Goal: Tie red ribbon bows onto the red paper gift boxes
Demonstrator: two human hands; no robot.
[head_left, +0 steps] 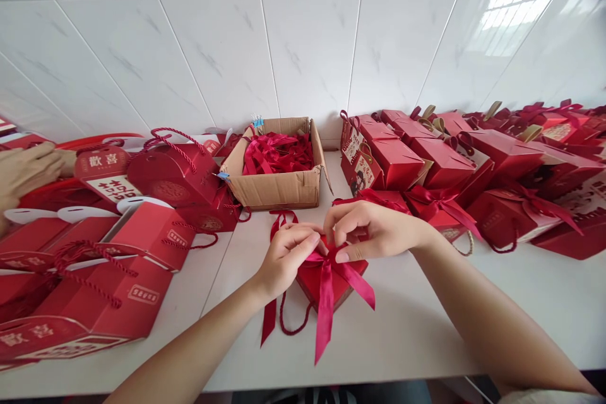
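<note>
A small red gift box (316, 283) sits on the white table in front of me, with a rope handle (294, 331) lying beside it. Across its top runs a crimson satin ribbon (324, 315), its tails hanging over the near side. My left hand (290, 254) pinches the ribbon from the left, thumb against fingers. From the right, my right hand (367, 230) grips the ribbon near the knot with bent fingers. The fingers partly cover the knot and the top of the box.
An open cardboard box (269, 192) of loose ribbons stands behind. Red boxes with rope handles (142, 297) crowd the left; several more, some with bows (438, 202), fill the right. Another person's hand (28, 170) shows at far left. A tiled wall (307, 50) backs the table.
</note>
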